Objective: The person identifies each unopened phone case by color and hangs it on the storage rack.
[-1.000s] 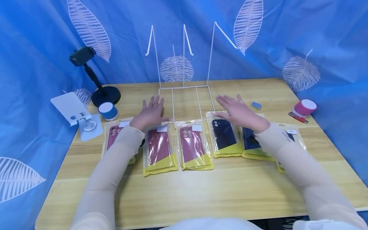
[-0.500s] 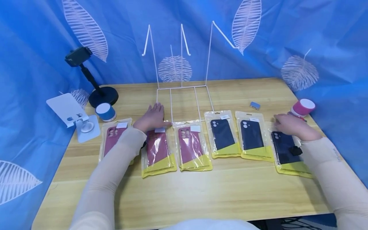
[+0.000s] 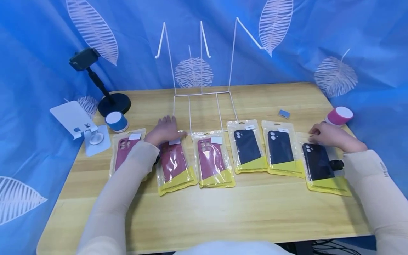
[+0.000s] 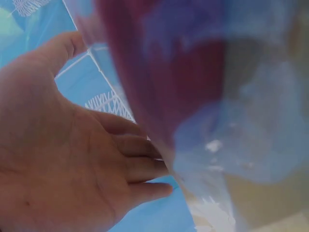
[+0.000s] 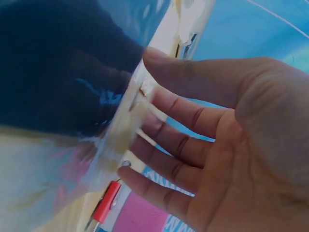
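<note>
Resting on the wooden table point(image 3: 223, 212), six bagged phone cases form a row in front of the white wire rack point(image 3: 204, 102), three maroon to its left and three dark navy to its right, each with its long axis running from the person toward the rack, white hang-tab end nearest the rack.

The left hand point(image 3: 165, 130) lies flat, fingers straight and relaxed, on the tab end of the second maroon case point(image 3: 174, 166), just beside the rack's front left corner. It grips nothing; in the left wrist view the palm point(image 4: 63, 159) is spread beside the blurred clear bag point(image 4: 193, 96).

The right hand point(image 3: 328, 136) is at the far right of the row, well apart from the rack, with its fingertips on the tab end of the outermost navy case point(image 3: 320, 164). In the right wrist view the fingers point(image 5: 183, 145) are nearly straight against the bag's edge point(image 5: 130, 130), though whether the thumb has begun to pinch it is hard to say from this close blur.

So each hand has its own case directly beneath it. The pink speaker point(image 3: 339, 116) sits just beyond the right hand, the blue speaker point(image 3: 117, 121) left of the left hand.
</note>
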`<state>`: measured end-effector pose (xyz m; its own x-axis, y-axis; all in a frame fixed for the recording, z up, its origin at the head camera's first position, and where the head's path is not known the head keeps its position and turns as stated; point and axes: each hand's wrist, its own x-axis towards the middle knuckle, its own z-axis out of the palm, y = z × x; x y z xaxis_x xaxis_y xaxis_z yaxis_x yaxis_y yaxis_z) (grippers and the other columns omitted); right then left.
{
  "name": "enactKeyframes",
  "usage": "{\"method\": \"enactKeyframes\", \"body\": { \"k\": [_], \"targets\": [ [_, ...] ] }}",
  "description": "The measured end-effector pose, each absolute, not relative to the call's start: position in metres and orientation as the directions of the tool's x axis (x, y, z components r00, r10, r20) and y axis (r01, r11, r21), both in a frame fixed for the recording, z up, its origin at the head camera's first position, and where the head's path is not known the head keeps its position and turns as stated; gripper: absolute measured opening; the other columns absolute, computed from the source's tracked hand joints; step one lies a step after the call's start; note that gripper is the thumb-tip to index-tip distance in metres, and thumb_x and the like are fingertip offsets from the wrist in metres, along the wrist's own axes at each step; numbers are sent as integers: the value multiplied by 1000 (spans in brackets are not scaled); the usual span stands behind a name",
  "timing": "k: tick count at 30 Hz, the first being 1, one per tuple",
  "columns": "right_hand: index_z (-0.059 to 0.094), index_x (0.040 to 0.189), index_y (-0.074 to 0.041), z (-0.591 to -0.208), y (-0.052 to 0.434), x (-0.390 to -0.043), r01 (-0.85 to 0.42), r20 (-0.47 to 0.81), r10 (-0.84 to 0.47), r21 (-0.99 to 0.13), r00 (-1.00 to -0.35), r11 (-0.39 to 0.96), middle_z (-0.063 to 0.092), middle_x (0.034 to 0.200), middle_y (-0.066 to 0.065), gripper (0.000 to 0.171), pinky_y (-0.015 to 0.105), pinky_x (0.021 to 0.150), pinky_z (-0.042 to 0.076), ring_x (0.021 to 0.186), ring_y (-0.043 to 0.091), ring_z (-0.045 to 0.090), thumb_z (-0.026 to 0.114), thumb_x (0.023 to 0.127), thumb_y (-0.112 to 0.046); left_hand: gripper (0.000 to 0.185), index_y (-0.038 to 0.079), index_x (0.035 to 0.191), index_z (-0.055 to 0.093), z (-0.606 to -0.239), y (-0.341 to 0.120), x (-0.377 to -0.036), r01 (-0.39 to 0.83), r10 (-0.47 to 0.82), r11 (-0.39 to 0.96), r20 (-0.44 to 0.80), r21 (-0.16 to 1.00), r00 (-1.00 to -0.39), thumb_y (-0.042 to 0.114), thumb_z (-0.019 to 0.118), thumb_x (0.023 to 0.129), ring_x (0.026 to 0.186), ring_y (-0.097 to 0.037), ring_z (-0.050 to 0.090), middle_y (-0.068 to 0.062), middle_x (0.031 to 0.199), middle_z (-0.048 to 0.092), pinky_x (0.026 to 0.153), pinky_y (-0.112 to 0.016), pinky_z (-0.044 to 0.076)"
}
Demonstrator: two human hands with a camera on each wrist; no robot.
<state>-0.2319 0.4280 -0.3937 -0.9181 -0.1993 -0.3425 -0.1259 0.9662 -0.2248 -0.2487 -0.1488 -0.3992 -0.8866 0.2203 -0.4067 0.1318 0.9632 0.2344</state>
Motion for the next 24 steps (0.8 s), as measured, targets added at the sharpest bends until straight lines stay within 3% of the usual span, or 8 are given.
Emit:
{"method": "enactKeyframes", "body": {
  "k": [5, 14, 20, 24],
  "targets": [
    [66, 98, 6, -392, 430, -233, -120, -339, -199, -239, -919, 964, 64, 77, 6, 24, 32, 63, 47, 72, 22, 55, 64, 94, -17, 106, -15, 152, 12, -397, -148, -250, 148, 215, 969, -378, 198, -900, 63, 52, 94, 150, -48, 10, -36, 159, 14, 124, -58, 4],
    [63, 105, 1, -353, 412, -225, -208, -148, -238, -193, -960, 959, 67, 88, 14, 19, 40, 66, 48, 75, 24, 58, 58, 99, -16, 103, -14, 152, 17, -400, -152, -251, 189, 244, 966, -376, 177, -894, 64, 51, 94, 151, -45, 10, -33, 161, 13, 123, -60, 6],
    [65, 114, -3, -316, 388, -209, -291, 13, -293, -155, -956, 944, 71, 100, 17, 20, 55, 74, 49, 83, 32, 66, 55, 101, -16, 101, -14, 152, 18, -399, -152, -248, 196, 249, 965, -375, 174, -893, 62, 52, 94, 151, -46, 11, -33, 160, 15, 121, -64, 7],
    [69, 111, -9, -289, 368, -193, -383, 118, -371, -102, -921, 918, 73, 100, 13, 16, 49, 69, 49, 74, 24, 63, 59, 99, -12, 100, -15, 151, 19, -400, -153, -247, 194, 245, 966, -368, 170, -897, 61, 52, 95, 151, -46, 12, -34, 160, 15, 121, -65, 7]
  ]
}}
